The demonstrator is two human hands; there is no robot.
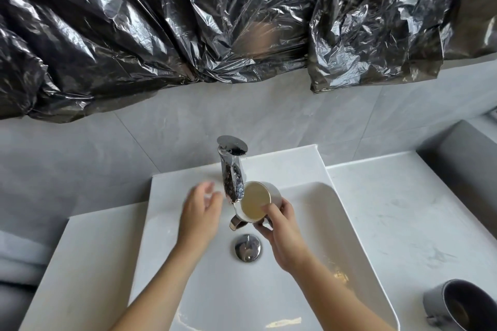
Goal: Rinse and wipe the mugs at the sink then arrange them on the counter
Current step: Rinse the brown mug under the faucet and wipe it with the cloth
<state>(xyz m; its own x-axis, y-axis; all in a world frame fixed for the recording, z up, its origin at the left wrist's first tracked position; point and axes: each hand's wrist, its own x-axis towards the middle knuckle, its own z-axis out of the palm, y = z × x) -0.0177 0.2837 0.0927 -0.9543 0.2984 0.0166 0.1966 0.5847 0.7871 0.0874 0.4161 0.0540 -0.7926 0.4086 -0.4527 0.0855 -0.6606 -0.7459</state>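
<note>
- The step looks like rinsing: the right hand (279,231) grasps a white mug (258,203), tipped mouth-toward-camera just beside the faucet (231,169) spout, over the sink (322,223) basin.
- The left hand (200,212) hovers released, fingers spread, near the faucet, holding nothing.
- No water stream is visible; next probably calls for turning the tap on.
- A grey mug (462,303) waits on the desk (403,209), right.

I'm at a bathroom washbasin: a white sink (309,223) with a chrome tap (231,169), pale marbled counter (403,209), grey wall tiles (174,129).
</note>
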